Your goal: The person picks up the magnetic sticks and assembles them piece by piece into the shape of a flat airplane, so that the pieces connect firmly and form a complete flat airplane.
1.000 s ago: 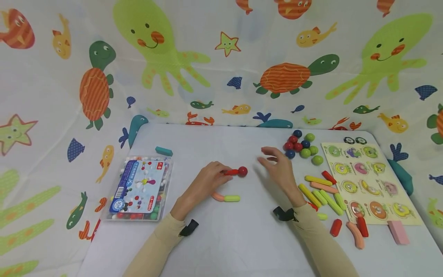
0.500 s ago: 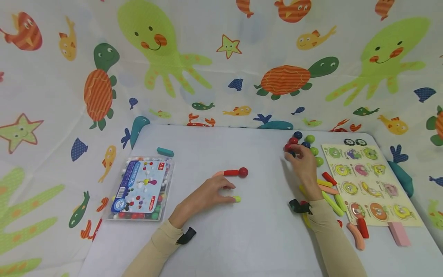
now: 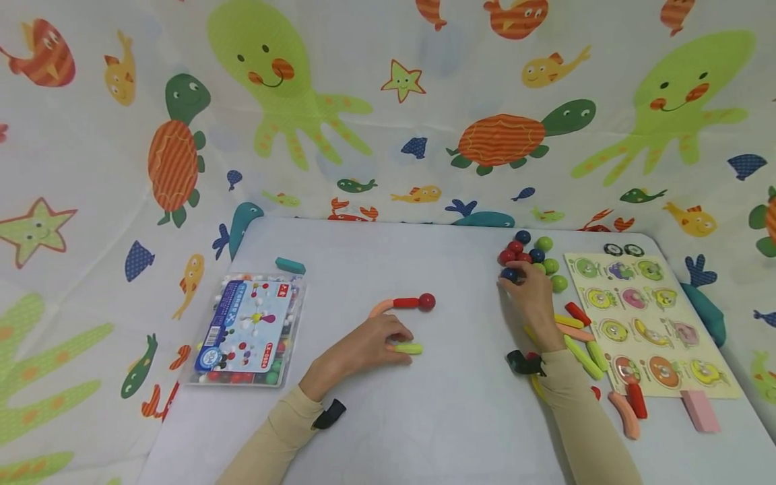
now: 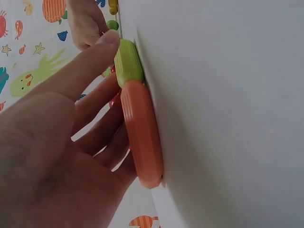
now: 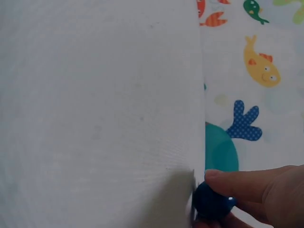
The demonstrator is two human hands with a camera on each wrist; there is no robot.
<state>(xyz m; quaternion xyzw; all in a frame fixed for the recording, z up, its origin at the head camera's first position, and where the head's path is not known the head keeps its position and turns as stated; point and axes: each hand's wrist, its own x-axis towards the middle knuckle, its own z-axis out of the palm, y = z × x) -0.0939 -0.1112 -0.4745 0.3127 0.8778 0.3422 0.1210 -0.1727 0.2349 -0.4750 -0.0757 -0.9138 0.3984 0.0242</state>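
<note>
Dark blue and glossy, the round ball [image 3: 510, 274] is pinched between the thumb and fingertips of your right hand [image 3: 535, 296], beside red, blue and green balls [image 3: 524, 257]. Your left hand [image 3: 371, 343], half-curled, loosely grasps a ribbed yellow-green stick [image 4: 129, 62] joined end to end with a ribbed orange stick [image 4: 141, 133] at the white tabletop [image 3: 461, 404].

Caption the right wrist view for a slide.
The right hand pinches a round, dark-blue ball at a flat white tabletop.
</note>
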